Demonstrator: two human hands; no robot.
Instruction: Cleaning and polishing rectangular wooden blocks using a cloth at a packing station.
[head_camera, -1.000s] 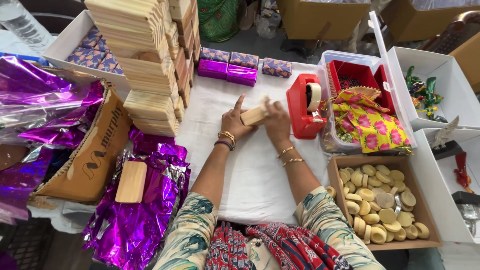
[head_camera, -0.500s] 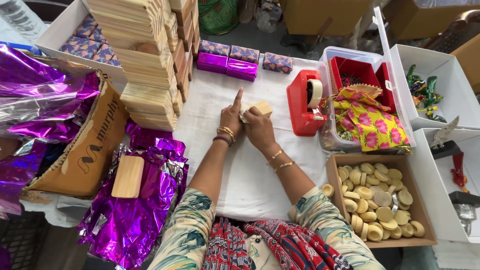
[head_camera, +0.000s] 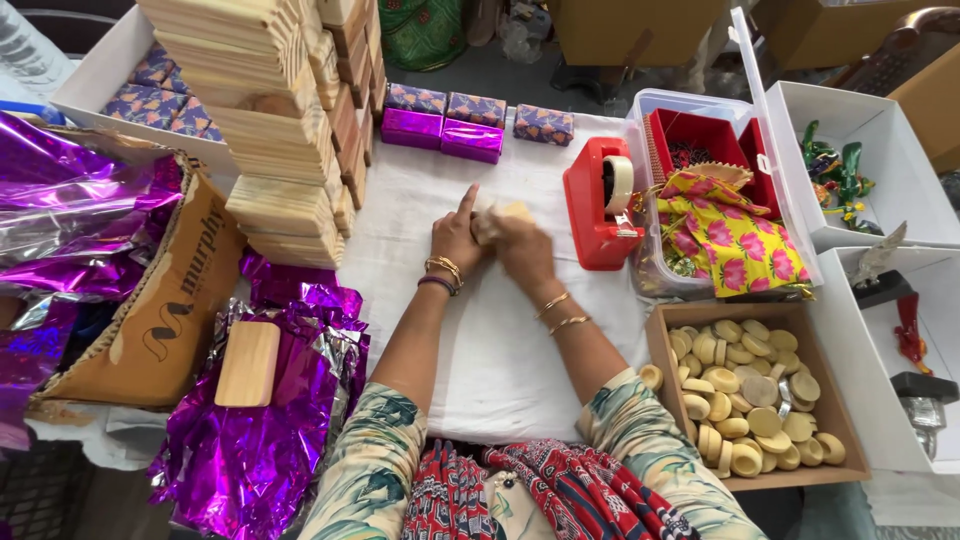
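Both my hands meet over the white cloth (head_camera: 500, 360) at the middle of the table. My left hand (head_camera: 455, 240) and my right hand (head_camera: 522, 248) together grip a small pale round soap (head_camera: 512, 212), mostly hidden between the fingers. My left index finger points up. Bangles sit on both wrists. A red tape dispenser (head_camera: 598, 205) stands just right of my hands.
Stacked wooden trays (head_camera: 275, 120) rise at the left. Purple foil sheets (head_camera: 260, 420) with a wooden tray (head_camera: 247, 363) lie front left. Wrapped purple boxes (head_camera: 445, 125) sit at the back. A cardboard box of round soaps (head_camera: 745, 395) is front right, by a clear bin with floral cloth (head_camera: 735, 240).
My hands have closed tighter round the soap and shifted slightly; it shows less than before.
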